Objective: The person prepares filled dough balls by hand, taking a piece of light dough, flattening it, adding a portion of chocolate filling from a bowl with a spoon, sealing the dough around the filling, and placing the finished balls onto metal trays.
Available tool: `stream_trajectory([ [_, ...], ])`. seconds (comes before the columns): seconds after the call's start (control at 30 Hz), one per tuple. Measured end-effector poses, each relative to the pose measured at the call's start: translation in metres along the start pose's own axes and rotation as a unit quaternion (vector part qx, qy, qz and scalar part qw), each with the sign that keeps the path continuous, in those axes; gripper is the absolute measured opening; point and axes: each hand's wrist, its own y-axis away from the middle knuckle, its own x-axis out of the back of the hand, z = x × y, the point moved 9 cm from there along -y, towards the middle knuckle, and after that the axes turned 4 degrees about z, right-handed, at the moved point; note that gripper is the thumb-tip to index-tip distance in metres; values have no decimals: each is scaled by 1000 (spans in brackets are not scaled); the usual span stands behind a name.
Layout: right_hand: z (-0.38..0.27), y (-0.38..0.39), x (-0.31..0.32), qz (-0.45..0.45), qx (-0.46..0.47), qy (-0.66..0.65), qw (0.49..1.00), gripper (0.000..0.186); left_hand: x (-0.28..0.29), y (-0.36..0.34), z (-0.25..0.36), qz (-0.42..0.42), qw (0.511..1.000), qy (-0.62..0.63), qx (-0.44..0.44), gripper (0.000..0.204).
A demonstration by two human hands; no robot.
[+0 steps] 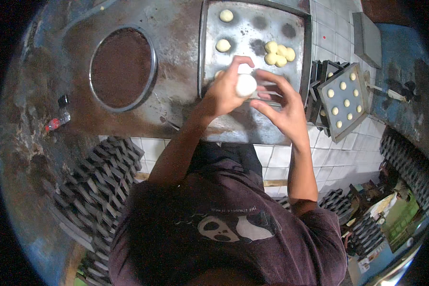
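Observation:
A smooth white dough ball sits in the curled fingers of my left hand, above the near edge of a metal baking tray. Close beside it is my right hand, fingers spread and slightly smeared by motion, with nothing seen in it. On the tray, two single dough balls lie along the left side, one dough ball at the back. A cluster of several yellowish dough pieces lies at the right. Another pale ball is partly hidden behind my left hand.
To the left on the worn metal table stands a round pan of dark brown crumbly stuff. A small plastic bottle lies farther left. Stacked trays with dough balls stand at the right. Dark stacked trays fill the lower left.

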Motion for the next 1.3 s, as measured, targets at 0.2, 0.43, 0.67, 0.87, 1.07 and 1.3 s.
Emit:
stream_trajectory([
  [0.2,121,-45,17,-71,-39,114,990,40,-76,-31,-115,-62,992,-81,75,65],
  [0.43,227,-72,1,-206,154,365,895,57,-48,-10,-159,8,992,-87,87,102],
  [0.67,259,-58,-43,-308,293,556,714,92,33,85,-148,64,964,-197,165,101],
  [0.87,275,-88,-25,-344,23,173,923,75,53,130,-133,106,947,-192,233,98],
  [1.07,254,-73,-40,-256,232,446,826,70,48,131,-118,96,947,-194,236,93],
  [1.3,218,-101,16,-99,113,276,949,44,43,126,-110,95,958,-186,195,86],
])
